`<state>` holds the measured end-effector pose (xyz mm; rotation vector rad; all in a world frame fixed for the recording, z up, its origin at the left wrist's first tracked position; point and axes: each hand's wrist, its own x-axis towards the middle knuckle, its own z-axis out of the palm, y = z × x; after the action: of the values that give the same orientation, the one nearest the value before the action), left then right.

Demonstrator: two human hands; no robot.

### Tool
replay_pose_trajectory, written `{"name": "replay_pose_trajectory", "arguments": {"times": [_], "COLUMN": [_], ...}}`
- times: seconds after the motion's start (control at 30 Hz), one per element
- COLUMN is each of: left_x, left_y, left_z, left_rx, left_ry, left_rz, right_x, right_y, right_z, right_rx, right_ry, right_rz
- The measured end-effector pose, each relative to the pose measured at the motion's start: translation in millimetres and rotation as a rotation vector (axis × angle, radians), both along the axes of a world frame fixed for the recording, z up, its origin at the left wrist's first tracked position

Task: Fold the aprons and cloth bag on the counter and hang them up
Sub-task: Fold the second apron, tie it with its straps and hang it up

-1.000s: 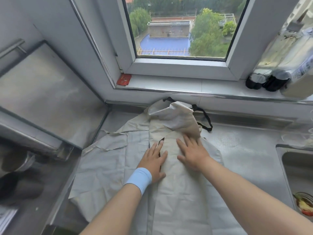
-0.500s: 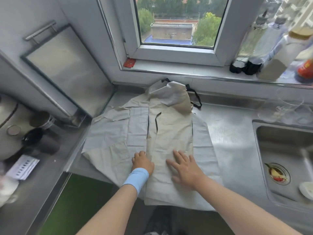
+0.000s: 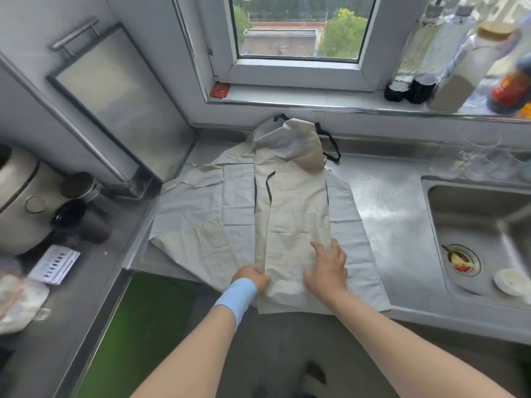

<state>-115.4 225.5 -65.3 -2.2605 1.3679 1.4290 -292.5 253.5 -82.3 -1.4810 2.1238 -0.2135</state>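
Observation:
A beige apron point(image 3: 296, 214) folded into a long narrow strip lies on top of a wider pale apron point(image 3: 201, 214) spread over the steel counter point(image 3: 390, 214). Black straps point(image 3: 330, 145) stick out at the far end by the wall. My left hand point(image 3: 253, 278), with a blue wristband, is curled around the near left edge of the folded strip, at the counter's front edge. My right hand point(image 3: 329, 265) rests on the strip's near end, fingers spread and bent. The cloth's near end hangs over the counter edge. I cannot tell the cloth bag apart.
A sink point(image 3: 482, 225) with food scraps in its drain sits to the right. Bottles point(image 3: 448, 53) line the windowsill. A steel board point(image 3: 115, 104) leans on the left wall. A cooker point(image 3: 17, 196) and cups point(image 3: 77, 202) stand on the lower left counter.
Both hands slid down the folded strip from its far part to its near end. My left hand curled onto the strip's edge. The head pulled back, showing more of the counter.

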Motion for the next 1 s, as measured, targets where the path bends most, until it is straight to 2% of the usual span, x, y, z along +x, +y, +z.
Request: {"name": "replay_pose_trajectory", "arguments": {"times": [0.07,0.17,0.23,0.3,0.43,0.57,0.67,0.73,0.8,0.87,0.93,0.97,1.0], "left_x": [1.7,10.3,13.7,15.2,20.3,28.2,34.5,40.7,46.0,49.4,50.8,49.3,47.0], "left_y": [5.2,22.9,32.6,41.0,51.5,56.9,55.9,51.9,43.1,29.5,11.6,3.9,-0.9], "left_z": [-1.0,5.8,3.6,-2.4,-12.9,-17.8,-6.1,4.7,21.7,43.3,62.3,73.1,85.1], "left_rx": [0.055,0.192,0.220,0.197,0.237,0.191,0.254,0.273,0.289,0.191,-0.134,-0.300,-0.385], "left_ry": [0.018,-0.021,-0.033,0.036,0.339,0.367,0.630,0.681,0.602,0.371,0.078,0.040,0.093], "left_rz": [0.054,0.040,0.019,0.039,0.316,0.225,0.320,0.262,0.104,-0.072,-0.263,-0.356,-0.472], "right_x": [-8.5,-12.8,-10.0,-3.2,10.8,21.6,25.7,26.0,24.9,26.4,29.6,31.4,33.0], "right_y": [7.1,28.2,40.1,47.9,52.3,58.6,62.8,61.5,53.6,42.4,29.5,23.2,17.7], "right_z": [1.8,-2.5,-8.7,-15.3,-16.3,-12.5,-5.9,1.3,15.8,36.9,63.6,78.3,92.5], "right_rx": [-0.009,0.099,0.176,0.197,0.187,0.154,0.096,0.046,-0.004,0.020,0.137,0.196,0.237], "right_ry": [0.046,0.151,0.229,0.296,0.342,0.347,0.336,0.333,0.350,0.349,0.300,0.266,0.237], "right_rz": [0.099,0.554,0.685,0.678,0.612,0.616,0.616,0.580,0.571,0.585,0.607,0.620,0.629]}}
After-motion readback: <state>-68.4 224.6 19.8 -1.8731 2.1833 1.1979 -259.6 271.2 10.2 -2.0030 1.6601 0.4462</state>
